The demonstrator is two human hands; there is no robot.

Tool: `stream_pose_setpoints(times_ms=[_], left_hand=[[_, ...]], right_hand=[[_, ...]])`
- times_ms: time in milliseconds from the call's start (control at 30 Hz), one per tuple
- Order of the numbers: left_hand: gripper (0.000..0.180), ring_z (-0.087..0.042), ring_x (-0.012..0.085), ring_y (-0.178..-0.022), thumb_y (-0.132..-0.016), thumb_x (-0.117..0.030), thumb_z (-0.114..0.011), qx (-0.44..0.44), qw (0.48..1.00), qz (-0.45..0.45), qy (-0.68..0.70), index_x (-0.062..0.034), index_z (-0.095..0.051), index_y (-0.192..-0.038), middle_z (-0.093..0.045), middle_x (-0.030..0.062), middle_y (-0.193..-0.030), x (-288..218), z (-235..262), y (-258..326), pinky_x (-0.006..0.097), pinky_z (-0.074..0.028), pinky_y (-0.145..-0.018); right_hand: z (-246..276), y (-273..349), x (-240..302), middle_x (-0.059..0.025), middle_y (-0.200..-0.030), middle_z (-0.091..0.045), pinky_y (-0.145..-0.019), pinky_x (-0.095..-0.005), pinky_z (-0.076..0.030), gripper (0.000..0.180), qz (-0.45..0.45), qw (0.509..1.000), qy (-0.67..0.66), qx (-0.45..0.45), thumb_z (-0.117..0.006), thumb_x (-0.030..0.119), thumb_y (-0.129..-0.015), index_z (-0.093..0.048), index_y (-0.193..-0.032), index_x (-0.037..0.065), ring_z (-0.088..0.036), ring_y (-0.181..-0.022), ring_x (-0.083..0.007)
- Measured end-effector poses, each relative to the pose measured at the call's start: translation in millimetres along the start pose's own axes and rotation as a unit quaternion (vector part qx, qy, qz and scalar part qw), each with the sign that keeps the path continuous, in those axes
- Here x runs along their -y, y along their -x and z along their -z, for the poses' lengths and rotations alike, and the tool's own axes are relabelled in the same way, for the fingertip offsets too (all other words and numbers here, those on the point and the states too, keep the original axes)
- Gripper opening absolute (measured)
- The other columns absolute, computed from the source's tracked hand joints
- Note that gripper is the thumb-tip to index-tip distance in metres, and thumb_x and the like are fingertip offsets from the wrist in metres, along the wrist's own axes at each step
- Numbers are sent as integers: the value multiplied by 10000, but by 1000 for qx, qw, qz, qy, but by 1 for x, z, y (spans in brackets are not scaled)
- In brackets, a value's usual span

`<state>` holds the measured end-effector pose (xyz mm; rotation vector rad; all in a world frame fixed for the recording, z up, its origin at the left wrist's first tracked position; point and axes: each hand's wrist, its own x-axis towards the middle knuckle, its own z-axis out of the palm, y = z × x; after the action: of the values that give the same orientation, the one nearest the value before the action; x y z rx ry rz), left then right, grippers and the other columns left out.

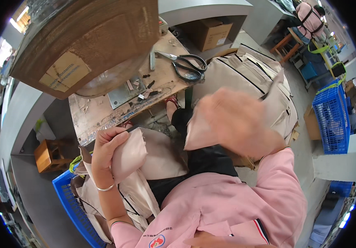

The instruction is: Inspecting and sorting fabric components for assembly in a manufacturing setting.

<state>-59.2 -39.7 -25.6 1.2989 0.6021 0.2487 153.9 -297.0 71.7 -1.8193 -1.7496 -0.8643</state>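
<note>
Left hand (107,145) and right hand (238,118) hold pale fabric pieces (130,159) between them.

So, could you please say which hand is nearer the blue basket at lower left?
Left. The left hand is above and right of the blue basket in view; the right hand is much farther right.

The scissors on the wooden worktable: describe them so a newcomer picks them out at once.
Find the bulky brown boxlike cover at upper left, then the wooden worktable beneath it. At the worktable's right end, beside the beige pile with black trim, lie the scissors, blades toward the cover. Two large black loop handles set them apart from the flat metal plate and small dark scraps nearby.
</note>
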Motion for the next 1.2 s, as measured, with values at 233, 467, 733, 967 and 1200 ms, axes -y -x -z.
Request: stream_pose_setpoints(times_ms=[233, 467, 733, 967, 1200], left_hand=[[151, -594, 47, -744, -885, -98, -730, -14, 990, -76, -119, 41, -738, -945, -694, -24, -830, 1, -57, 11, 211, -474, -674], [228, -711, 281, -769, -870, -177, -677, -113, 937, -235, -231, 7, -733, -991, -723, 187, -870, 15, -138, -4, 337, -529, -710], [219, -684, 299, -891, -851, -170, -700, -89, 909, -315, -258, -63, -740, -1038, -730, 130, -933, 51, -175, -6, 359, -524, -824], [669, -354, 366, -1426, -721, -260, -824, -231, 772, -222, -549, -155, -604, -1345, -445, 117, -1513, 112, -61, 63, 560, -173, -1187], [901, -475, 329, -1362, -671, -47, -788, -198, 787, -201, -549, -211, -455, -1492, -484, 136, -1495, 161, -50, 99, 481, -368, -1115]], right_hand=[[25, 51, -199, -79, -949, -669, -737, -382, -526, 112, -240, 957, 165, 6, -676, 173, -905, -687, -967, 80, -674, -864, -312], [8, 116, -201, -128, -1361, -600, -1039, -397, -429, 470, -252, 959, 70, 108, -703, 262, -906, -604, -1331, 86, -545, -1276, -296], [-67, 121, -51, 21, -983, -700, -791, -226, -474, 230, -377, 647, -606, 268, -695, 111, -918, -699, -1122, 3, -599, -879, -68], [-41, 107, -57, 35, -856, -664, -713, -229, -453, 172, -369, 731, -524, 234, -728, 139, -895, -713, -959, -20, -555, -815, -40], [0, 121, -44, -57, -918, -687, -711, -261, -429, 169, -289, 776, -526, 194, -695, 100, -878, -703, -937, -58, -570, -811, -97]])
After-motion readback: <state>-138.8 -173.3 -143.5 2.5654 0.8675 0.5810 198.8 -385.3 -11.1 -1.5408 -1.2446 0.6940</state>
